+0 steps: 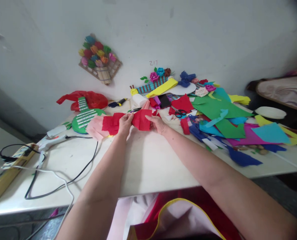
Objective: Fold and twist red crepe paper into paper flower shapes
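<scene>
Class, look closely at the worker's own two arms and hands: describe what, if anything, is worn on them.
The left hand and right hand are ungloved. Both forearms are bare: no sleeve, watch or bracelet shows. The right one carries a small spot near the wrist.

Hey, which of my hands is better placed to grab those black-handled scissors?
Probably your right hand: it's nearer the scissors, which lie just beyond it to the right. Your left hand is farther away. Both hold red paper, so one must let go.
</scene>
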Demonstrator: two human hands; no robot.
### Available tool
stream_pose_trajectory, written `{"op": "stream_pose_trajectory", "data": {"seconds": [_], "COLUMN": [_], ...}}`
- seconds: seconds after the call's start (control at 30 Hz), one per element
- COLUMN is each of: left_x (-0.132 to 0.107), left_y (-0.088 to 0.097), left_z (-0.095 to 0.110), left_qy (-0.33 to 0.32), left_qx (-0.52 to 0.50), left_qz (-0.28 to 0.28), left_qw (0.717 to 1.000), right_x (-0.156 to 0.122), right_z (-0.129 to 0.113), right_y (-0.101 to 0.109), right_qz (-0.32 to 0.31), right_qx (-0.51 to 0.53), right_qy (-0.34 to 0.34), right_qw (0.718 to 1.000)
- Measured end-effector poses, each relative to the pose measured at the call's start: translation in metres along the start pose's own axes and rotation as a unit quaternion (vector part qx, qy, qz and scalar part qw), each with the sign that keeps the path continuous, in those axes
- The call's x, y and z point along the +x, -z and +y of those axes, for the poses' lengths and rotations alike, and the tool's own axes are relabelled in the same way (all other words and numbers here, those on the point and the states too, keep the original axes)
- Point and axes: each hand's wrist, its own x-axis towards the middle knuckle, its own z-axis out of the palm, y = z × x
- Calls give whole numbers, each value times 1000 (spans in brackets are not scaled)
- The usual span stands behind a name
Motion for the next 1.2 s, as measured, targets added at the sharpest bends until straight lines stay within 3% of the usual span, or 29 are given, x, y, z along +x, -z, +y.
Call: {"op": "stream_pose_trajectory", "data": {"seconds": [0.17,0.3,0.63,0.87,1.0,1.2], "left_x": [-3,-7,-7,-8,-7,-6], "left_y": [-3,3,3,3,5,3], "left_z": [0,3,3,4,1,1], "left_qy": [17,47,-7,-5,-2,6], "left_qx": [-22,-28,49,90,60,81], "left_qz": [-52,-96,-111,-104,-129,-116], "left_qw": [998,994,993,990,990,990], "right_x": [7,9,1,10,13,12], "right_z": [8,7,3,9,12,11], "right_y": [-2,1,0,7,7,8], "right_qz": [51,42,-11,64,70,77], "right_qx": [0,-21,-34,-84,-127,-149], "right_qy": [74,79,56,68,75,94], "right_qw": [996,996,998,992,987,981]}}
